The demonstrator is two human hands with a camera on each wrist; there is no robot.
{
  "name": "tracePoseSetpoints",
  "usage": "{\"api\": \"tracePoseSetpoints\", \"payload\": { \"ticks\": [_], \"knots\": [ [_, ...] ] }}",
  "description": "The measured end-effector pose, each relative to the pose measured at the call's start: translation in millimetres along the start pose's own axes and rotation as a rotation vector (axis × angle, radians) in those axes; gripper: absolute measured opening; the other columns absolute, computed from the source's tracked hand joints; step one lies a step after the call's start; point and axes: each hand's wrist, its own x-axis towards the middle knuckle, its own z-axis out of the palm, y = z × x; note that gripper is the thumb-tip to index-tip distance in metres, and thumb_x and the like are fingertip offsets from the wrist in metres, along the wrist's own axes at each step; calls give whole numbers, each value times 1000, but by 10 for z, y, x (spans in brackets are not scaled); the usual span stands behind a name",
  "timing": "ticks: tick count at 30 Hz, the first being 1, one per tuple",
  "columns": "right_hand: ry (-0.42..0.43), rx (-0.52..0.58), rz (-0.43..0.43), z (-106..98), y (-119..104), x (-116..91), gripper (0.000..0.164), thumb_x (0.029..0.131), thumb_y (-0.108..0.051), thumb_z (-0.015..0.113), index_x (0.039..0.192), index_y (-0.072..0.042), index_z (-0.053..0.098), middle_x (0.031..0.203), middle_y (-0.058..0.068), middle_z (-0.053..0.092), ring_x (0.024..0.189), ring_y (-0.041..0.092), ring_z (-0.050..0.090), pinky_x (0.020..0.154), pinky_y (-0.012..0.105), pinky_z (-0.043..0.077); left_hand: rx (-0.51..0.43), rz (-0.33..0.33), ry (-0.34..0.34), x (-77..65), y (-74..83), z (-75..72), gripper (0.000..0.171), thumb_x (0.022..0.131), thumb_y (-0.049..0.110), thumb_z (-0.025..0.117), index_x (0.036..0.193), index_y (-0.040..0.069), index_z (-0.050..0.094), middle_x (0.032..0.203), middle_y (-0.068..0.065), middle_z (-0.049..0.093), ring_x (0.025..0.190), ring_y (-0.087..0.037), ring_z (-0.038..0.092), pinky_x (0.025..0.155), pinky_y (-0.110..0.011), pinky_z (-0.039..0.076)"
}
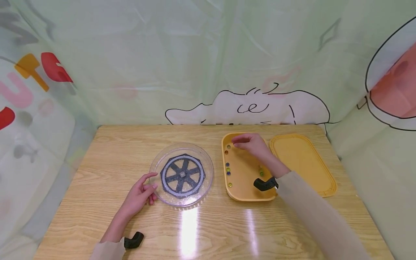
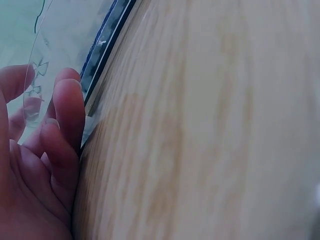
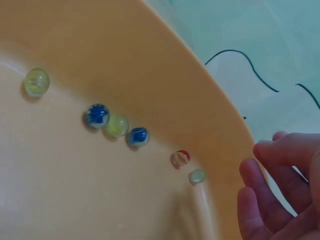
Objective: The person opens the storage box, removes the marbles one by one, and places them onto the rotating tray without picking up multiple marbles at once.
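Note:
In the head view my left hand (image 1: pixel 139 195) is at the left rim of a round clear dish (image 1: pixel 155 159), which shows a dark spoked wheel pattern. Its fingertips touch the dish's edge, loosely bent. The left wrist view has the clear wall (image 2: pixel 52 35) beside those fingers. My right hand (image 1: pixel 251 145) hovers over the far end of a yellow-orange tray (image 1: pixel 243 169), fingers lightly bent. No object shows between them, though the inner fingertips are partly hidden. Near them lie a red-streaked marble (image 3: pixel 181 158) and a pale green marble (image 3: pixel 197 176).
Blue marbles (image 3: pixel 97 115) and yellow ones (image 3: pixel 37 82) lie along the tray's left wall. A green marble (image 1: pixel 261 173) sits by the right wrist. To the tray's right is a flat yellow lid (image 1: pixel 299 159). A printed curtain (image 1: pixel 156 72) hangs behind the wooden table (image 1: pixel 107 155).

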Motion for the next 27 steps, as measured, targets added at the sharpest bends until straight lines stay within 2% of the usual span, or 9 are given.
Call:
{"api": "tracePoseSetpoints", "payload": {
  "ticks": [6, 12, 18, 27],
  "knots": [
    [-22, -60, 17, 80, 71, 67, 24, 91, -3, 72, 115, -4, 73, 116, 12, 70, 106, 25, 64, 89, 41, 53, 20, -8, 12, 9, 2, 5, 43, 102, 21, 59, 143, 14, 46, 71, -14, 63, 55, -19, 59, 53, -28, 51],
    [-84, -148, 0, 172, 134, 132, 24, 90, -2, 72, 114, -2, 73, 111, 12, 72, 101, 24, 64, 88, 37, 52, 1, -12, 19, 2, -21, 11, 44, 102, 18, 58, 144, 13, 45, 70, -14, 63, 55, -18, 58, 53, -28, 51],
    [-117, -237, -32, 255, 180, 191, 28, 83, -2, 78, 111, -2, 74, 102, 7, 74, 96, 22, 66, 90, 38, 51, -5, -14, 22, -9, -14, 13, 44, 102, 19, 58, 144, 14, 45, 72, -15, 63, 55, -18, 58, 53, -27, 51],
    [-117, -217, -22, 345, 249, 216, 27, 84, 1, 76, 111, 2, 72, 100, 9, 73, 91, 21, 66, 84, 34, 54, -4, -21, 24, -20, -13, 14, 44, 103, 18, 58, 145, 13, 45, 73, -17, 63, 56, -18, 58, 54, -28, 52]
  ]
}}
